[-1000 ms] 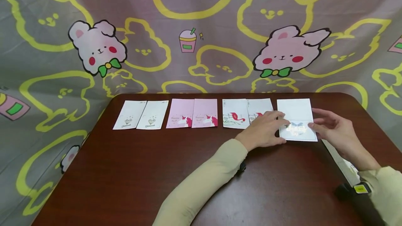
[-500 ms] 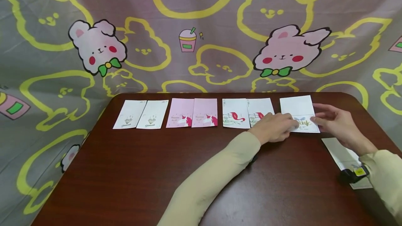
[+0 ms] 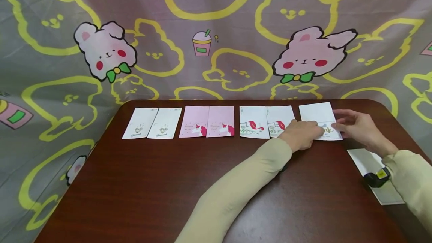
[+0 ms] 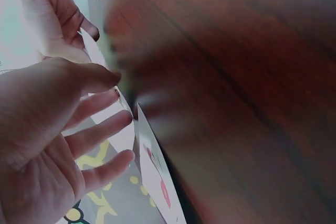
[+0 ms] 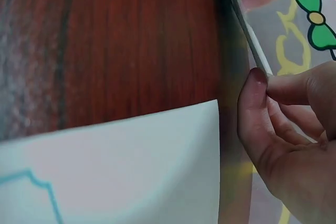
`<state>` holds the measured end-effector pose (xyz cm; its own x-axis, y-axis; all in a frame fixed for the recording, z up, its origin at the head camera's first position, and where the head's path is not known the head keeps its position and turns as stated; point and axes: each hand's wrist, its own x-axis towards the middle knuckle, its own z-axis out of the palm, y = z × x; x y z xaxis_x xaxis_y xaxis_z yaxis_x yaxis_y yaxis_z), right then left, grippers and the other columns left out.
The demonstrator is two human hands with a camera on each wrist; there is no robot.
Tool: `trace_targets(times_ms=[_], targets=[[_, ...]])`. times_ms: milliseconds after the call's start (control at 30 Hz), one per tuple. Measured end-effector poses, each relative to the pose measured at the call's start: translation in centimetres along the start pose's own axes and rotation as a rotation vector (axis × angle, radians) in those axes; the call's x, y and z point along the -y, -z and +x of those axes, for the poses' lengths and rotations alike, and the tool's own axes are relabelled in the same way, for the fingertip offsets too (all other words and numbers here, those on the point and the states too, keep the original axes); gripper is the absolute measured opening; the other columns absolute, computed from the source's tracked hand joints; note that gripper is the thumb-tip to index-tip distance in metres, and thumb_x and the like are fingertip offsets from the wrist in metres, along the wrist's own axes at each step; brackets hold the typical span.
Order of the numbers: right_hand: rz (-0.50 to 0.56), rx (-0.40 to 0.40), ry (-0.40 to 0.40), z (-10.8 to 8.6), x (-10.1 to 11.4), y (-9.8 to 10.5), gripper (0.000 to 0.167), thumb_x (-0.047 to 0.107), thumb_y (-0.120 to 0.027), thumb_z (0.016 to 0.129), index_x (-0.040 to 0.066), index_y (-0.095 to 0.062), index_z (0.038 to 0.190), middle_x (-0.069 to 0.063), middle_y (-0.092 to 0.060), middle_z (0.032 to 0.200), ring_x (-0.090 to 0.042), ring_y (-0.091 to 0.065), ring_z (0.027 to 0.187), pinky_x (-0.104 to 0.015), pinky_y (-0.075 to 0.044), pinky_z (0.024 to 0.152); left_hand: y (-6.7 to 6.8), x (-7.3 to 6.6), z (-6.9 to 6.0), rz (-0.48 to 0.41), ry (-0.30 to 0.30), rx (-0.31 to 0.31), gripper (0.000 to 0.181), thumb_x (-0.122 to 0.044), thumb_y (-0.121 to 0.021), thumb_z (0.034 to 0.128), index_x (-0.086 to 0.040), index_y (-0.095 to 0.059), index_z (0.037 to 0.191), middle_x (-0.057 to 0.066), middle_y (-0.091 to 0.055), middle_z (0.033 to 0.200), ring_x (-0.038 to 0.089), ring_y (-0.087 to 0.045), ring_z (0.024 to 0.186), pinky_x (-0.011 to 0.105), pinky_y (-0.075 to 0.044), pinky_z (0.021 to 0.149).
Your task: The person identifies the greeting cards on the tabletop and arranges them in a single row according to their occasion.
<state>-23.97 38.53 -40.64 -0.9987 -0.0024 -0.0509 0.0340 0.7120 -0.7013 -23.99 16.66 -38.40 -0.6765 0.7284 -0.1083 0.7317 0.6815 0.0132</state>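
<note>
A white greeting card (image 3: 315, 113) with a blue-and-gold print on its lower part stands between both hands at the right end of a row. My left hand (image 3: 301, 135) pinches its lower left side and covers part of the print; in the left wrist view the other fingers (image 4: 107, 169) stretch out beside a flamingo card (image 4: 160, 182). My right hand (image 3: 362, 128) pinches the right edge between thumb and index finger, as the right wrist view shows. A second white card (image 3: 362, 156) lies below, partly hidden by the right wrist.
On the dark wooden table (image 3: 168, 183), leftward along the back edge, come two flamingo cards (image 3: 253, 117), two pink unicorn cards (image 3: 221, 115) and two white diamond cards (image 3: 165, 119). Right behind the table hangs a cartoon-print curtain (image 3: 236, 48).
Both hands have shifted the white card toward the back edge. My left hand has moved right and closed in on the card's lower left. The second card is more exposed.
</note>
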Motion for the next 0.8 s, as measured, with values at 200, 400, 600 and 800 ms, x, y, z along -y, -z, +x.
trace_targets(times_ms=[200,400,600,800], targets=[[-0.134,0.014,0.04,0.2,0.6,-0.2,0.055,0.014,-0.072,0.094,-0.01,-0.051,0.139,-0.036,-0.064,0.113,-0.013,-0.067,0.072,-0.026,-0.058,0.058,-0.1,-0.4,0.0,0.032,0.066,-0.002,0.018,-0.024,-0.066,0.099,-0.036,-0.068,0.112,-0.017,-0.065,0.123,0.005,-0.064,0.112,0.031,-0.044,0.091],[-0.316,0.055,0.12,0.4,1.4,-0.2,0.039,0.013,-0.069,0.094,-0.012,-0.063,0.123,-0.035,-0.068,0.101,-0.02,-0.064,0.066,-0.028,-0.05,0.053,-0.2,-0.4,0.3,0.025,0.084,-0.002,0.019,-0.025,-0.065,0.0993,-0.039,-0.068,0.113,-0.018,-0.065,0.123,0.003,-0.063,0.112,0.031,-0.044,0.09],[-0.46,0.038,0.253,0.8,1.3,-0.4,0.026,0.009,-0.068,0.09,-0.01,-0.072,0.107,-0.001,-0.052,0.064,-0.016,-0.044,0.06,-0.027,-0.033,0.052,-0.1,-0.6,0.3,0.015,0.092,-0.002,0.023,-0.025,-0.065,0.0996,-0.04,-0.068,0.117,-0.019,-0.065,0.124,0.003,-0.063,0.115,0.032,-0.045,0.09],[-0.448,0.055,0.207,0.3,0.8,0.4,0.035,0.016,-0.07,0.093,-0.008,-0.069,0.117,-0.014,-0.069,0.08,-0.021,-0.056,0.069,-0.03,-0.04,0.058,-0.3,-0.6,0.2,0.013,0.093,0.0,0.02,-0.025,-0.064,0.0996,-0.038,-0.068,0.113,-0.017,-0.065,0.124,0.006,-0.06,0.118,0.033,-0.044,0.093]])
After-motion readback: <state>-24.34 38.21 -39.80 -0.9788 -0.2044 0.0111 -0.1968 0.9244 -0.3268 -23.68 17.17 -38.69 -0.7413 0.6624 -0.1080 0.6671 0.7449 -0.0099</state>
